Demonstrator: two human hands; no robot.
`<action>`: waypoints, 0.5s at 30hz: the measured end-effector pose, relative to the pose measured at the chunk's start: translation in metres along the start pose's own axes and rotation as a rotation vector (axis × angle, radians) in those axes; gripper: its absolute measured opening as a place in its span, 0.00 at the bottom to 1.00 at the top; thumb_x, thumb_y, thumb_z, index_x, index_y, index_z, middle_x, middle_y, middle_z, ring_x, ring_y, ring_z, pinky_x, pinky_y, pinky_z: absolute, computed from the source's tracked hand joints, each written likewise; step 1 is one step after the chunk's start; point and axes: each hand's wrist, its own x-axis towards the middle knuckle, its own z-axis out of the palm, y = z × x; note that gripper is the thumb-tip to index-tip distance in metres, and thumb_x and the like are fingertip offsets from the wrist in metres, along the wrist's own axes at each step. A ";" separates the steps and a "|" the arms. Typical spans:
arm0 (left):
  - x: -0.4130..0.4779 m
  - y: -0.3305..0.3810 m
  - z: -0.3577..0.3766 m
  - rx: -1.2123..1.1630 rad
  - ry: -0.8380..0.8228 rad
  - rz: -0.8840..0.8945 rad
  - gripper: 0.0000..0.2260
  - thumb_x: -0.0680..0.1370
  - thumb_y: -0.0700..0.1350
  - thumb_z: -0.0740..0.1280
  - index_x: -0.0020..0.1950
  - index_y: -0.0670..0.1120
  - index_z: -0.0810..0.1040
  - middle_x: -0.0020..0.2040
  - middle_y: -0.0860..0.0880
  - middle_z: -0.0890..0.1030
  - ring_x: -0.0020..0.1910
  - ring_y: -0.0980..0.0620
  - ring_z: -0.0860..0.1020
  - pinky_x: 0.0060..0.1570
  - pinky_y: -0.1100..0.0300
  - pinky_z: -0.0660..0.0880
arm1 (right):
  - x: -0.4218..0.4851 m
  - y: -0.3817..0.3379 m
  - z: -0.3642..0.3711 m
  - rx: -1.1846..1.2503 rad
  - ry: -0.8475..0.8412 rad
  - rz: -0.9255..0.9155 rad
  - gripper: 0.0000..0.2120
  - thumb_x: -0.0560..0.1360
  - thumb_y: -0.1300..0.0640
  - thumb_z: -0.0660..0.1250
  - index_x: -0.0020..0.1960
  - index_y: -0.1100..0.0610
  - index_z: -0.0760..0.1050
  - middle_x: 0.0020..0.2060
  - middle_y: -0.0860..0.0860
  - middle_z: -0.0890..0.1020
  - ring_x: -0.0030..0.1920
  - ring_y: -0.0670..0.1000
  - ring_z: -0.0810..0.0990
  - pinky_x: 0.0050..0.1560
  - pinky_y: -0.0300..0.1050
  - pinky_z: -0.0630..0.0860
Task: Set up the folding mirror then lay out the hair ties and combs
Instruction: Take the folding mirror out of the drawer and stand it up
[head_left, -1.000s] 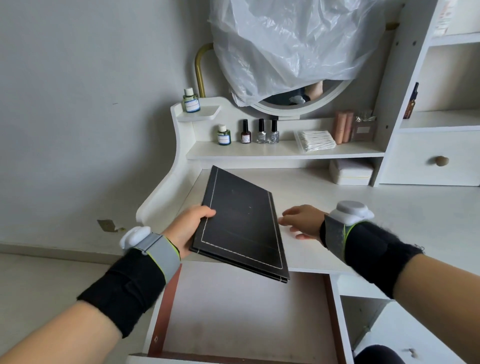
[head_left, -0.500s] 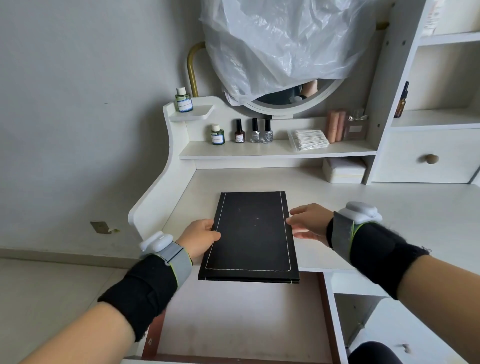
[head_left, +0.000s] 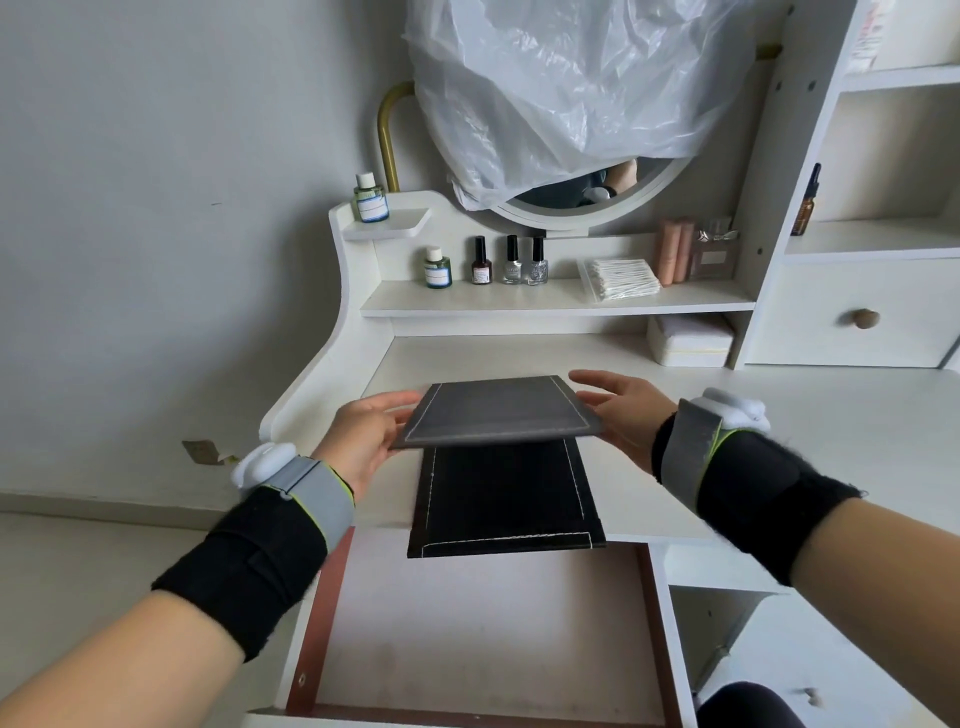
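The folding mirror (head_left: 498, 415) is lying at the front edge of the bench (head_left: 779, 441), its base panel (head_left: 504, 499) jutting over the open drawer (head_left: 467, 623). The left hand (head_left: 363, 441) is pinching the raised top panel's left edge while the right hand (head_left: 623, 415) is pinching its right edge. Gripping both sides is probably keeping the lift level as the mirror is being opened.

black wraps (head_left: 244, 566) on both forearms, grey yellow-edged straps (head_left: 311, 493), white, perhaps plastic, pods (head_left: 262, 460) at the wrists
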 end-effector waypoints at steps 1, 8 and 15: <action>0.000 0.003 -0.001 0.003 -0.010 0.032 0.20 0.75 0.27 0.52 0.55 0.42 0.79 0.45 0.47 0.81 0.43 0.54 0.79 0.35 0.69 0.76 | 0.001 0.000 0.000 0.010 0.005 -0.020 0.23 0.72 0.79 0.57 0.63 0.63 0.71 0.41 0.55 0.79 0.39 0.51 0.79 0.38 0.36 0.80; 0.000 0.005 0.001 -0.028 -0.053 0.154 0.07 0.72 0.39 0.70 0.44 0.51 0.82 0.41 0.56 0.83 0.49 0.55 0.80 0.52 0.61 0.75 | 0.008 -0.001 0.002 -0.059 0.070 -0.156 0.10 0.74 0.65 0.67 0.55 0.58 0.77 0.38 0.50 0.78 0.41 0.46 0.77 0.52 0.43 0.76; 0.006 0.033 0.005 -0.028 0.008 0.150 0.30 0.67 0.66 0.64 0.62 0.49 0.75 0.52 0.51 0.78 0.54 0.53 0.78 0.46 0.61 0.75 | 0.022 -0.023 0.005 -0.279 0.164 -0.335 0.06 0.76 0.49 0.65 0.49 0.50 0.76 0.41 0.55 0.78 0.41 0.52 0.73 0.43 0.46 0.74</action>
